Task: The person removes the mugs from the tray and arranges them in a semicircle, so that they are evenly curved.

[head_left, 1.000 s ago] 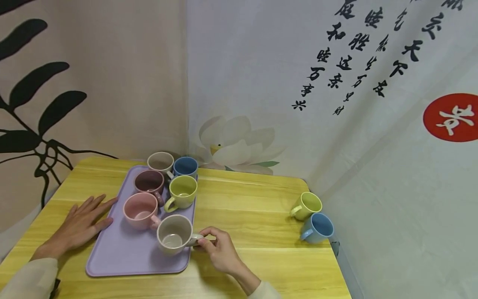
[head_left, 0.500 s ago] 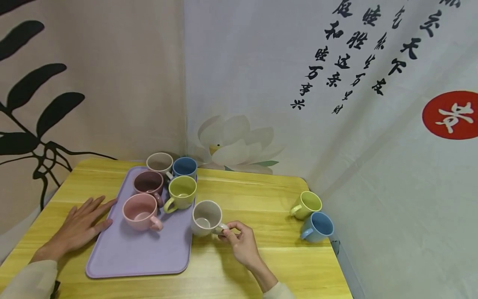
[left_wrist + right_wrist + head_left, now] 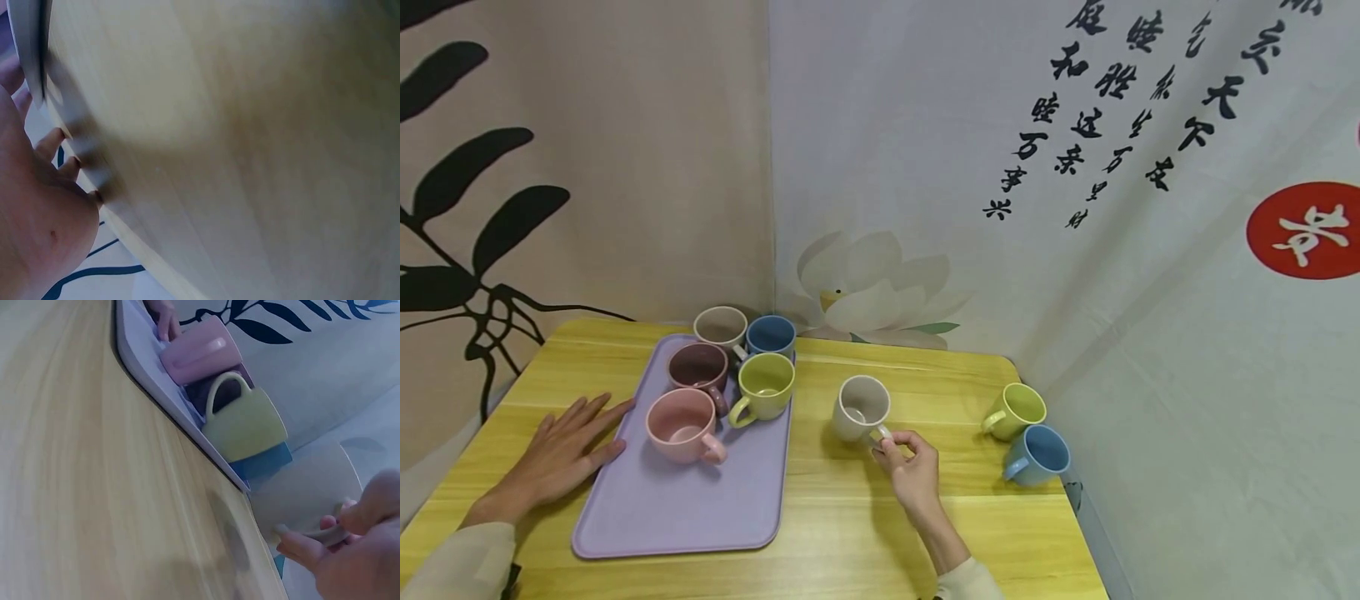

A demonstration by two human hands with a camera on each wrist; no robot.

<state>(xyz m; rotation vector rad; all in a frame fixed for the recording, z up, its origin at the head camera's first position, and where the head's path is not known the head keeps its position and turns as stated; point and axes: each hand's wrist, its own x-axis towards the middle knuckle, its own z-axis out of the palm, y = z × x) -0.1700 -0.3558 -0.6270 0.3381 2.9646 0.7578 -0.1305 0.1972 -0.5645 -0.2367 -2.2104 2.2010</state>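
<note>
A greyish-white mug (image 3: 848, 423) hangs over the wooden table to the right of the tray; my right hand (image 3: 916, 475) pinches its handle between thumb and fingers. In the right wrist view that mug (image 3: 306, 484) is held just above the tabletop. My left hand (image 3: 568, 446) lies with fingers spread at the left edge of the purple tray (image 3: 677, 521), its fingertips touching the rim. On the tray stand a pink mug (image 3: 677, 435), a dark mauve mug (image 3: 697, 375), a yellow-green mug (image 3: 767, 396), a blue mug (image 3: 771, 335) and a beige mug (image 3: 721, 327).
Near the table's right edge, a second yellow-green mug (image 3: 1017, 411) and a lighter blue mug (image 3: 1037, 456) stand close together. The wooden table (image 3: 850, 537) ends at a printed curtain (image 3: 880, 167) behind and to the right.
The greyish-white mug has left the tray's front right area and moved right and back over the table in my right hand. My left hand has stayed in place.
</note>
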